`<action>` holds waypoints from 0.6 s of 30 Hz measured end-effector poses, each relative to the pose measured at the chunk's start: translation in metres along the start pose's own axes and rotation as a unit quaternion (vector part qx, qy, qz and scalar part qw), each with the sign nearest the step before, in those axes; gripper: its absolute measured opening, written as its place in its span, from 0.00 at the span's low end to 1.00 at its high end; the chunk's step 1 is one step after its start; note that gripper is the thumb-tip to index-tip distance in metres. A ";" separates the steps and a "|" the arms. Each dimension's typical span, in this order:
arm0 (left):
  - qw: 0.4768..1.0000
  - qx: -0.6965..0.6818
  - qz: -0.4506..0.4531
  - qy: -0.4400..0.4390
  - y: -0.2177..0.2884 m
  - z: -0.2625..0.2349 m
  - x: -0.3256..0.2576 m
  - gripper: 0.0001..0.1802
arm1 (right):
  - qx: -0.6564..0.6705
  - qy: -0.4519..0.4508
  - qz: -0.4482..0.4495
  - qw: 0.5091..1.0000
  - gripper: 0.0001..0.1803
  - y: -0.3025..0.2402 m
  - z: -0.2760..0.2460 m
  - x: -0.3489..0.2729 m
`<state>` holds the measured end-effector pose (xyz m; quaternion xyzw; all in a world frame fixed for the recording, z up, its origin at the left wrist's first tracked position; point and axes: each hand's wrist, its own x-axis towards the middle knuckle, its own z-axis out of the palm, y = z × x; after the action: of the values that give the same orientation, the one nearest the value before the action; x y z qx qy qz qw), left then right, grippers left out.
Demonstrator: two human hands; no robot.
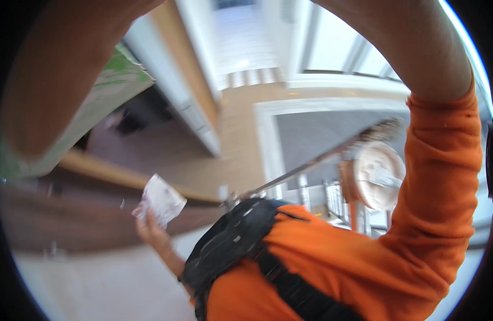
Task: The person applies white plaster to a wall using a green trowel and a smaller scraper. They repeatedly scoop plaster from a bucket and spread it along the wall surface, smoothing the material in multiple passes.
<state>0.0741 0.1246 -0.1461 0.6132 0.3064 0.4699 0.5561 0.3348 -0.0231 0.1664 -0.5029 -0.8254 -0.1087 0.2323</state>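
While the left hand (152, 229) has its fingers closed on a pale sheet (163, 200), a black bag (225, 241) sits to the right of that grip. Farther right, the right arm (442, 160) bends upward, its own hold impossible to tell.

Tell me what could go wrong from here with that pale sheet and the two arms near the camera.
The hand at lower left grips the pale sheet near its lower end, leaving most of it free, so it might bend or slip.

The bare forearm and orange-sleeved arm run out through the top of view, so a bump by either hand could go unseen.
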 end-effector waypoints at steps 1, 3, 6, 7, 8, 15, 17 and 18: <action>0.997 -0.017 -0.001 -0.081 -0.002 0.011 0.008 0.17 | 0.011 -0.016 0.106 0.994 0.12 0.002 -0.017 -0.031; 0.974 0.066 0.018 -0.215 -0.002 0.029 0.031 0.15 | 0.037 -0.006 0.324 0.945 0.14 -0.010 -0.053 -0.095; 0.924 0.060 0.029 -0.376 0.016 0.060 0.049 0.13 | 0.033 0.068 0.529 0.845 0.18 -0.069 -0.104 -0.162; 0.914 0.040 0.029 -0.404 0.022 0.074 0.053 0.13 | 0.032 0.101 0.574 0.812 0.19 -0.088 -0.117 -0.181; 0.902 0.024 0.024 -0.431 0.034 0.088 0.056 0.13 | 0.045 0.149 0.585 0.796 0.19 -0.106 -0.130 -0.200; 0.782 -0.065 -0.068 -0.616 0.095 0.229 0.041 0.16 | 0.105 0.592 0.629 0.493 0.17 -0.130 -0.095 -0.318; 0.711 -0.137 -0.115 -0.680 0.111 0.242 0.021 0.17 | 0.198 0.576 0.576 0.545 0.16 -0.131 -0.074 -0.306; 0.670 -0.168 -0.128 -0.712 0.118 0.245 0.008 0.18 | 0.227 0.576 0.563 0.547 0.19 -0.131 -0.067 -0.292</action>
<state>0.2838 0.0122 -0.0151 0.6123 -0.1912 -0.1412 0.7540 0.3511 -0.3404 0.0878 -0.6247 -0.0589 -0.0311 0.7780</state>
